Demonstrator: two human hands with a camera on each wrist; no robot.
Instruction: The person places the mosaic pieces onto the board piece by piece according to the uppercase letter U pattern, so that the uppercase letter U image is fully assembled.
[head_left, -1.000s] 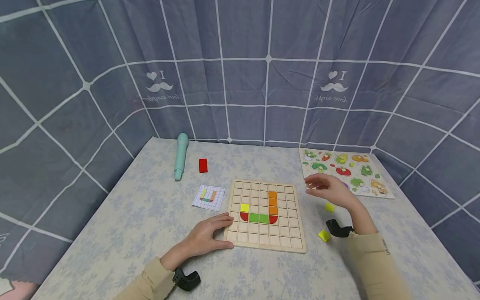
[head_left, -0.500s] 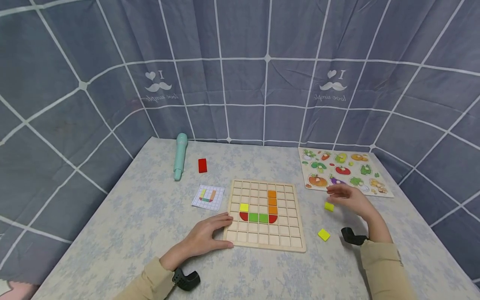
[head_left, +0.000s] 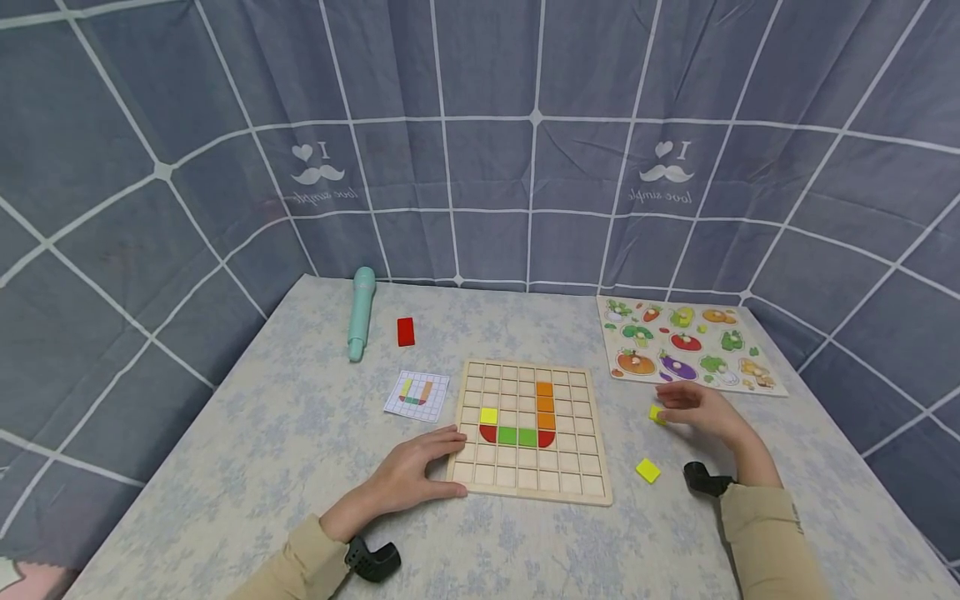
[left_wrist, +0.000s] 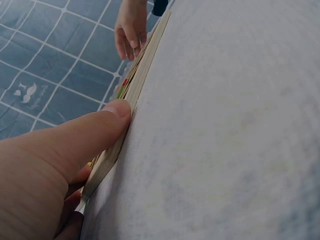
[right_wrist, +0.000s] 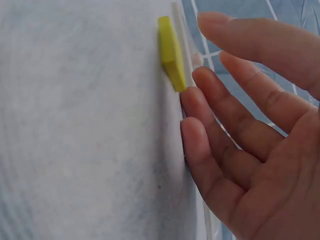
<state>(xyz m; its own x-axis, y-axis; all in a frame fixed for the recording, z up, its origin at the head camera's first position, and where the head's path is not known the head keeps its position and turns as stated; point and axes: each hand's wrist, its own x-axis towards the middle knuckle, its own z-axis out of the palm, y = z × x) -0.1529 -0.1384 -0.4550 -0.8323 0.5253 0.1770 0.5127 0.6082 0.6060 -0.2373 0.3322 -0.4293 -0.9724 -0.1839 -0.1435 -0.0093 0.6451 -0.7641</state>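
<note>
A wooden grid board (head_left: 570, 467) lies on the table, with red, green, orange and yellow pieces set in a U shape. My left hand (head_left: 408, 473) holds its near left corner, thumb on the front edge and fingers at the left side. In the left wrist view, the thumb (left_wrist: 112, 112) presses the board's edge. My right hand (head_left: 701, 410) hovers at a loose yellow tile (head_left: 655, 415), partly covering it. In the right wrist view, the fingers (right_wrist: 195, 135) are spread and bent slightly beside the yellow tile (right_wrist: 171, 52), not pinching it. Another yellow tile (head_left: 648, 471) lies nearer.
A pattern card (head_left: 417, 396) lies left of the board. Behind it are a red block (head_left: 406, 332) and a teal microphone-shaped toy (head_left: 362, 312). A vegetable puzzle board (head_left: 686, 342) sits at the back right. A tiled-pattern curtain (head_left: 487, 167) surrounds the table.
My right hand has moved right and away from beside the grid board, then lowered to the far yellow tile. The left hand stays at the board's corner.
</note>
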